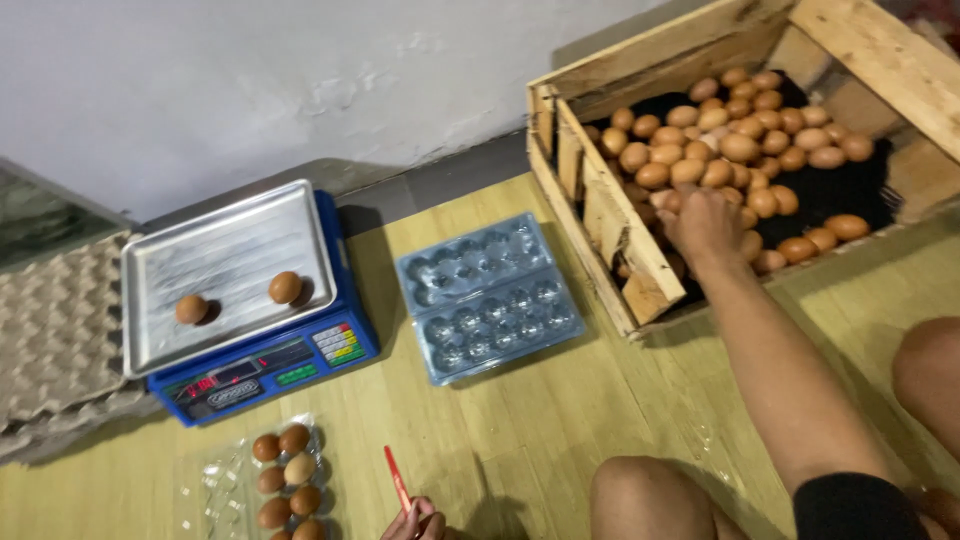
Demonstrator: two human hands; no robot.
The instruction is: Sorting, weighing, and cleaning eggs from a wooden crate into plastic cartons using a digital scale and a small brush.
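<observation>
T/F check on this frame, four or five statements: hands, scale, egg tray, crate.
1. The right hand reaches into the wooden crate of brown eggs. True.
2. Three eggs lie on the scale pan. False: two.
3. The clear plastic egg tray beside the scale is empty. True.
4. The left hand holds an egg. False: a red pen.
5. The crate is empty. False: it holds many eggs.

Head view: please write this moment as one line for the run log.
right hand in wooden crate among brown eggs | left hand holds red pen | scale tray: two eggs | blue carton empty
</observation>
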